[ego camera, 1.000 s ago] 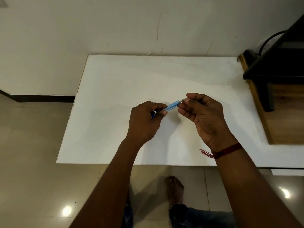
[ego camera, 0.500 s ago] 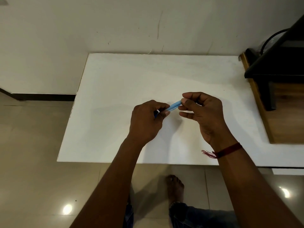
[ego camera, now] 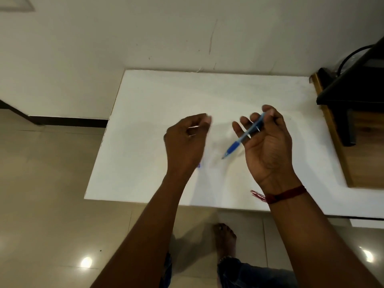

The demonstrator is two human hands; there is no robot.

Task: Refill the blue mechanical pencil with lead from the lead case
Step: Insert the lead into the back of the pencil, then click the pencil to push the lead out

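Note:
The blue mechanical pencil [ego camera: 243, 138] lies across the fingers of my right hand [ego camera: 268, 146], which is palm up above the white table [ego camera: 145, 113]. Its dark blue grip and tip point down and to the left. My left hand [ego camera: 185, 140] hovers apart from it on the left, blurred, fingers curled in with thumb and forefinger close together. I cannot tell whether something thin is pinched there. A small blue-violet bit [ego camera: 199, 165] shows on the table beside my left wrist, mostly hidden. No lead case is plainly visible.
A wooden surface [ego camera: 365, 146] with a black stand [ego camera: 351, 96] and a cable borders the table on the right. The wall runs along the far edge. Tiled floor and a bare foot [ego camera: 225, 240] lie below the near edge.
My hands have drawn apart. The left hand has let go of the pencil and moved left. The right hand now holds the pencil alone, turned tip down.

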